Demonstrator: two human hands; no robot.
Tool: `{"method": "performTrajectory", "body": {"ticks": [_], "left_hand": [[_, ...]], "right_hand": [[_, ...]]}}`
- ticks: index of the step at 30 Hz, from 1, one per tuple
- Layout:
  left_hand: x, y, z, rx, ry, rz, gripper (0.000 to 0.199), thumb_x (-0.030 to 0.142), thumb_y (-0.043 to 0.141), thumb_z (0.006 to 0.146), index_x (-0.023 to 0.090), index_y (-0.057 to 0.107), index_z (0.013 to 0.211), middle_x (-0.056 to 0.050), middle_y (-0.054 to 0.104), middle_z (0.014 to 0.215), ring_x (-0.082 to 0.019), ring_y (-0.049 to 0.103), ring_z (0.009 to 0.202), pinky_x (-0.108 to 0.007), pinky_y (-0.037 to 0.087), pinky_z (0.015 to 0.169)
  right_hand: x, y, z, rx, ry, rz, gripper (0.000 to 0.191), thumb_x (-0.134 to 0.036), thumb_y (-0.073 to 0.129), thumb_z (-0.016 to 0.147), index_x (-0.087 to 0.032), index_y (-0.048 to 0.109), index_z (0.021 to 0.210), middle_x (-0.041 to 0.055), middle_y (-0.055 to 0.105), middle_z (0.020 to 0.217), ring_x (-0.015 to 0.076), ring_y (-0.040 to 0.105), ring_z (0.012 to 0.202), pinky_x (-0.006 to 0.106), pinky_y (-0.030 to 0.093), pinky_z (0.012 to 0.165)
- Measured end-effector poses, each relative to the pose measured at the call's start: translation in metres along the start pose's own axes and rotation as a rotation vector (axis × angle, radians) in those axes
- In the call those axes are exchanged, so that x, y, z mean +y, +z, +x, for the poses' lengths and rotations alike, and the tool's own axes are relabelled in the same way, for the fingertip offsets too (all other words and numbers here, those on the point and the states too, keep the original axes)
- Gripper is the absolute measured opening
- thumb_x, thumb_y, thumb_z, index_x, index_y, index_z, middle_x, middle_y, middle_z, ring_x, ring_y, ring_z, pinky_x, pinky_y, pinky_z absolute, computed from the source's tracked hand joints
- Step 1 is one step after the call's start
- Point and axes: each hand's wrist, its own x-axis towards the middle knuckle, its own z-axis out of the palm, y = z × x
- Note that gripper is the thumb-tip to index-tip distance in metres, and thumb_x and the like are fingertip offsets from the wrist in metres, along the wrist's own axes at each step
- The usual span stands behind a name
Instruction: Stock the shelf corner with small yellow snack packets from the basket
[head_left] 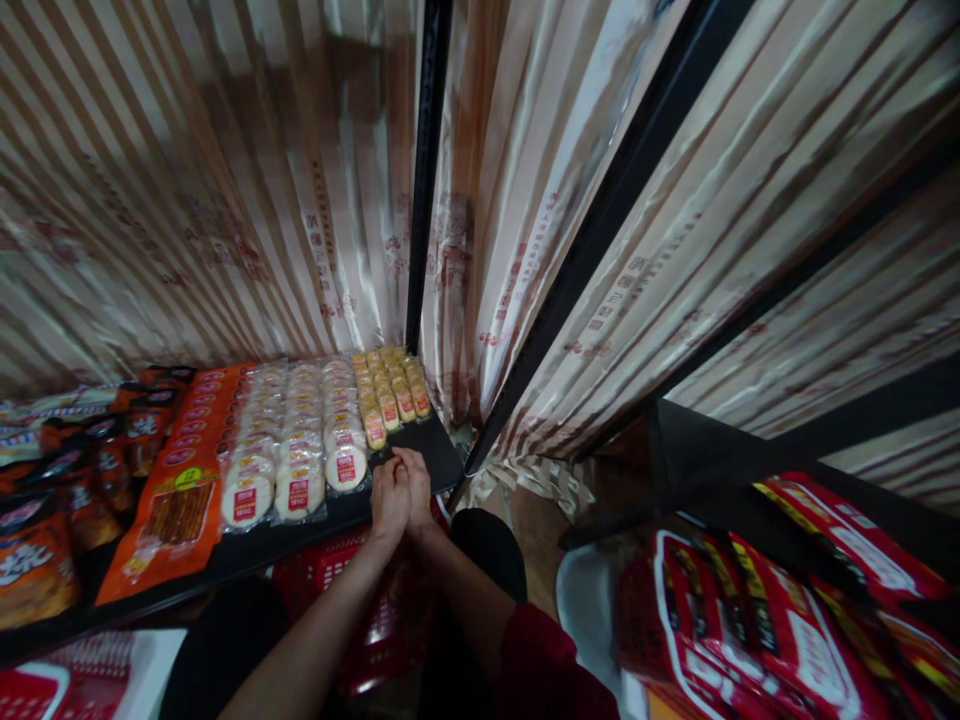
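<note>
My left hand (390, 497) and my right hand (417, 485) are pressed together at the front edge of a black shelf (427, 450). The fingers of both are closed, and whatever may be between them is hidden. Just left of them lie rows of round, pale packaged cakes (346, 462) with red labels. Behind my hands, smaller yellow packaged cakes (390, 408) stand in rows near the shelf's corner. Below my forearms sits a red plastic basket (330, 565), partly covered by my arms.
Orange snack packs (180, 500) and dark-orange bags (37, 560) fill the shelf's left part. At lower right, a red basket (637, 610) holds red packets (795, 640). Black uprights (429, 180) and pleated printed cloth (300, 200) stand behind. A white stool-like object (581, 600) is nearby.
</note>
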Motion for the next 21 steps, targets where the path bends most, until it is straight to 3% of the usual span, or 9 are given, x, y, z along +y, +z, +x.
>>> {"method": "performTrajectory", "body": {"ticks": [5, 13, 18, 21], "left_hand": [[-0.012, 0.011, -0.018, 0.025, -0.046, 0.026, 0.034, 0.016, 0.035, 0.082, 0.01, 0.059, 0.105, -0.014, 0.06, 0.107, -0.02, 0.055, 0.102, -0.03, 0.041, 0.093], [-0.04, 0.028, -0.045, 0.061, 0.109, 0.053, 0.03, 0.017, 0.03, 0.083, 0.013, 0.058, 0.093, -0.011, 0.06, 0.091, -0.018, 0.057, 0.087, -0.029, 0.045, 0.085], [-0.061, 0.038, -0.06, 0.04, 0.168, 0.028, 0.027, 0.016, 0.03, 0.082, 0.015, 0.056, 0.09, -0.01, 0.061, 0.088, -0.018, 0.057, 0.086, -0.031, 0.045, 0.085], [-0.074, 0.045, -0.069, -0.032, 0.121, 0.013, 0.026, 0.017, 0.031, 0.082, 0.016, 0.056, 0.088, -0.009, 0.062, 0.089, -0.018, 0.058, 0.087, -0.032, 0.044, 0.085]], "right_hand": [[0.0, -0.013, -0.021, -0.01, -0.016, -0.001, 0.042, -0.005, 0.04, 0.069, -0.022, 0.066, 0.098, 0.0033, 0.059, 0.101, 0.0142, 0.055, 0.098, 0.028, 0.044, 0.093], [0.006, -0.025, -0.057, -0.045, -0.06, -0.048, 0.037, -0.01, 0.039, 0.076, -0.02, 0.065, 0.1, 0.005, 0.06, 0.103, 0.0154, 0.053, 0.101, 0.03, 0.042, 0.095], [0.021, -0.026, -0.081, -0.032, -0.041, -0.058, 0.035, -0.013, 0.04, 0.078, -0.023, 0.064, 0.102, 0.0038, 0.06, 0.104, 0.0153, 0.053, 0.101, 0.031, 0.043, 0.094], [0.032, -0.024, -0.099, -0.047, 0.013, -0.06, 0.035, -0.013, 0.04, 0.077, -0.022, 0.064, 0.101, 0.0046, 0.06, 0.103, 0.0151, 0.054, 0.1, 0.03, 0.043, 0.092]]}}
